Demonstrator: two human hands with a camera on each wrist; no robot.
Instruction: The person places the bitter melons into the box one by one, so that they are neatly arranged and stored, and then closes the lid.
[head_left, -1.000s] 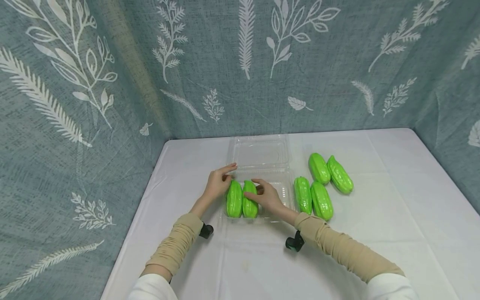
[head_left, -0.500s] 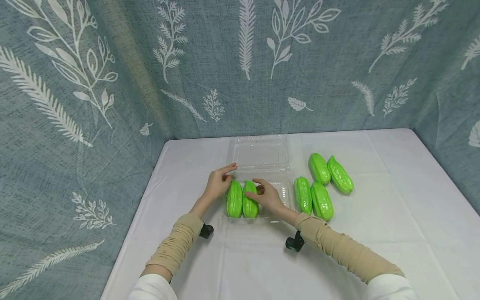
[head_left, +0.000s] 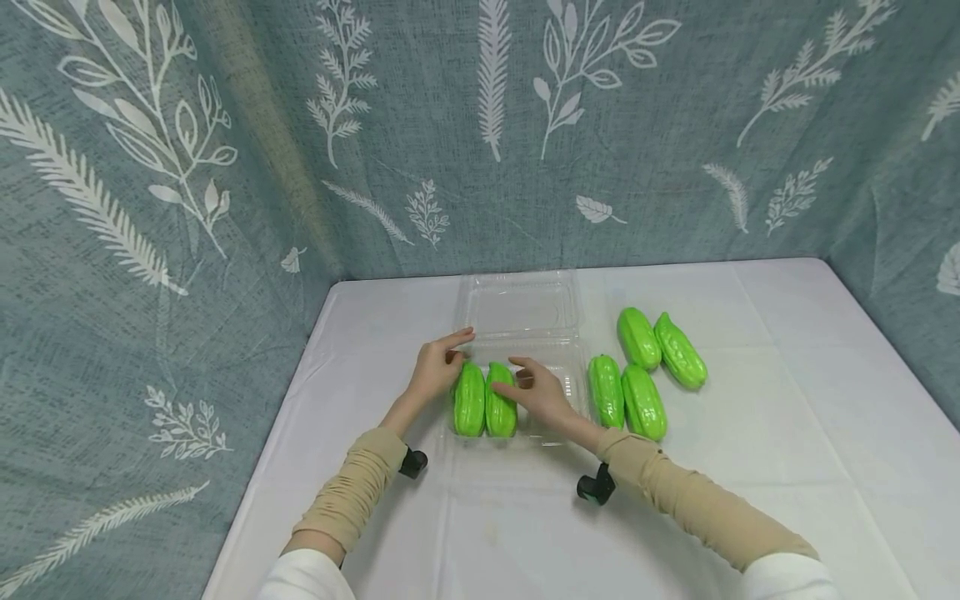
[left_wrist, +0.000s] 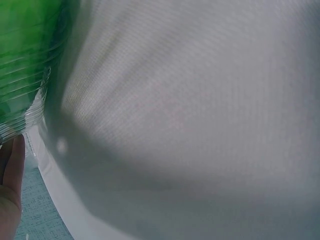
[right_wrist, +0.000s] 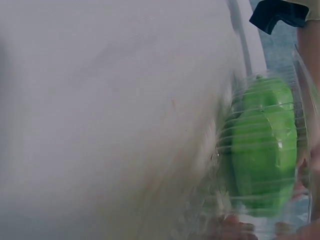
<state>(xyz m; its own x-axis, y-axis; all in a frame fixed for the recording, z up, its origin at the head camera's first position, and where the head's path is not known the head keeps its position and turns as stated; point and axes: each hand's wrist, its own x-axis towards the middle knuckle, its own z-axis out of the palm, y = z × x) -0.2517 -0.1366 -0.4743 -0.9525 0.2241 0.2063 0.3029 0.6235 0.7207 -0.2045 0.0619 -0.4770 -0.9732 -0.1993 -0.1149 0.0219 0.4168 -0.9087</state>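
Two green gourds [head_left: 469, 404] lie side by side in the left part of the clear box [head_left: 580, 375], four loose gourds [head_left: 607, 392] on the table [head_left: 780, 433] beside it; I'd judge the filling part-way, lid [head_left: 521, 302] open. The right hand [head_left: 543, 396], thumb and fingers parted, has edged rightward; the left hand [head_left: 435, 367] stays at the rim, gripping or not, I can't tell.

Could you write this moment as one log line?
left hand: at left side of clear box; right hand: at right boxed vegetable; lid: open; inside: two green vegetables; table: four more vegetables, right of box
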